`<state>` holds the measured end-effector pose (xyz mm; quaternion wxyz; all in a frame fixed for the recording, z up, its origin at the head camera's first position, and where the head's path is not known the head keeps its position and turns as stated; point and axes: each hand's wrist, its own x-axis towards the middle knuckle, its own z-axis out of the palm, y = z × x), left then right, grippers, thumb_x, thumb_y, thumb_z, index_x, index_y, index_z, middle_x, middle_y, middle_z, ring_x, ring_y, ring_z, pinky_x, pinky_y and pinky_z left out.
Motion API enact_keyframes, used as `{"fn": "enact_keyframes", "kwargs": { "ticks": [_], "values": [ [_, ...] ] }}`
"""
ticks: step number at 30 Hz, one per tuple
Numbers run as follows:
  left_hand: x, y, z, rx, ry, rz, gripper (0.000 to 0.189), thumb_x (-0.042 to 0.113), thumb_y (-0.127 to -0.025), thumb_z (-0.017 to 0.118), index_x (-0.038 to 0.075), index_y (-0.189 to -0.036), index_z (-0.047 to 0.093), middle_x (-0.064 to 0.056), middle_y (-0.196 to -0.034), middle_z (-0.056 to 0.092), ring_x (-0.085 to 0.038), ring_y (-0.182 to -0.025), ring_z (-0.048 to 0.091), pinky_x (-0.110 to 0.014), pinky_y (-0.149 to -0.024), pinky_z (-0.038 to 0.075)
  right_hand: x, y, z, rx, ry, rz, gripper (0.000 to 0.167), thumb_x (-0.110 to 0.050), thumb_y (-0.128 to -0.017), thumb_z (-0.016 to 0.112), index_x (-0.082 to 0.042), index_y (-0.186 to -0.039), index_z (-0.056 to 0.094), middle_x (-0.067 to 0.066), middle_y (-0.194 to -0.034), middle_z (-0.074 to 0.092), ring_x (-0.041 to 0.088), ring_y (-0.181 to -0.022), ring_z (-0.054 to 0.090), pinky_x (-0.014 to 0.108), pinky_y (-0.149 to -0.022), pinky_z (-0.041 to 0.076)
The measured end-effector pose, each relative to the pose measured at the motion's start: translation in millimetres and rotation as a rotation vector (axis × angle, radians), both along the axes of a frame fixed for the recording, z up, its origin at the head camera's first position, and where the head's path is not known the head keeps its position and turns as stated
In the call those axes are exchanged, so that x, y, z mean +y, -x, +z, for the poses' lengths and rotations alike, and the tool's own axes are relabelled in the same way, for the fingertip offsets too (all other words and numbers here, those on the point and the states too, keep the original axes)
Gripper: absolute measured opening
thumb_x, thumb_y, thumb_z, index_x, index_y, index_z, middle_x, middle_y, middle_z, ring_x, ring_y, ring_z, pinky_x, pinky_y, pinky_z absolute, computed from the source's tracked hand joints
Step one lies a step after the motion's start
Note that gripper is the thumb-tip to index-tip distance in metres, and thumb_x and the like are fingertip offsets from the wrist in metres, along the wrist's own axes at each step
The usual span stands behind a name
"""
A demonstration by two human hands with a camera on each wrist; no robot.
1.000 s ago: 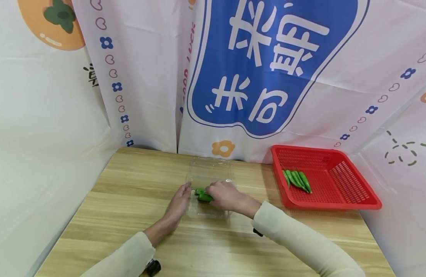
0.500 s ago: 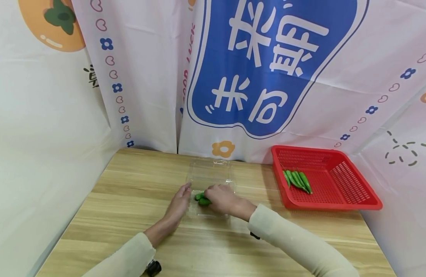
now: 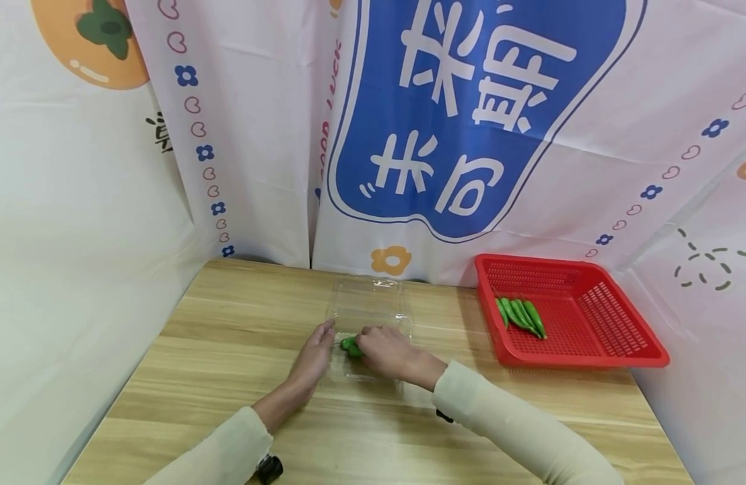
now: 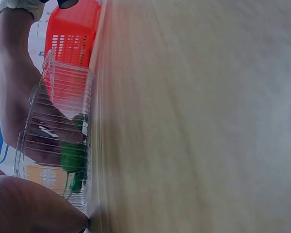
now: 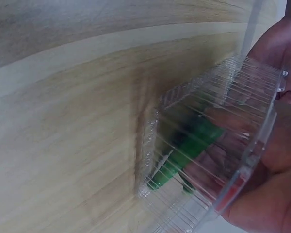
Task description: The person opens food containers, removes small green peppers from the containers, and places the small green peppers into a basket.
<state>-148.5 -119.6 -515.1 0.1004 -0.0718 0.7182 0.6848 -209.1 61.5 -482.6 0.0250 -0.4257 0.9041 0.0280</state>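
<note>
A clear plastic clamshell box (image 3: 368,302) lies open on the wooden table, its lid laid back toward the wall. Green chili peppers (image 3: 351,346) are in its near half, partly covered by my right hand (image 3: 388,350), which reaches inside with curled fingers. In the right wrist view, a pepper (image 5: 189,148) shows through the ribbed wall against my fingers. Along the box's left side stands my left hand (image 3: 311,358), fingers extended and touching or very near the wall. The left wrist view shows green peppers (image 4: 73,156) low in the box beneath the right hand's fingers.
A red perforated basket (image 3: 582,358) stands at the right back of the table, with several green peppers (image 3: 521,316) at its left end. Printed white cloth (image 3: 264,135) hangs behind and at both sides of the table (image 3: 361,431).
My right hand has shifted slightly left and lower inside the box, so less of the peppers shows. My left hand and the basket have stayed in place.
</note>
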Motion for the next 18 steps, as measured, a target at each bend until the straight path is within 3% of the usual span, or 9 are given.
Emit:
{"fn": "enact_keyframes", "kwargs": {
  "ticks": [18],
  "values": [
    [-1.7,-0.7,0.4,-0.010,-0.017,-0.011,0.057,0.032,-0.116,0.033,0.010,-0.168,0.024,-0.022,-0.174,0.019,-0.049,-0.159,0.017,-0.071,-0.125,0.020,2,-2.9,11.3,-0.125,0.068,-0.045,0.014,-0.021,-0.101,0.073,-0.009,-0.098,0.068,0.002,-0.084,0.070,0.013,-0.068,0.063,0.032,-0.057,0.055]
  ]
}}
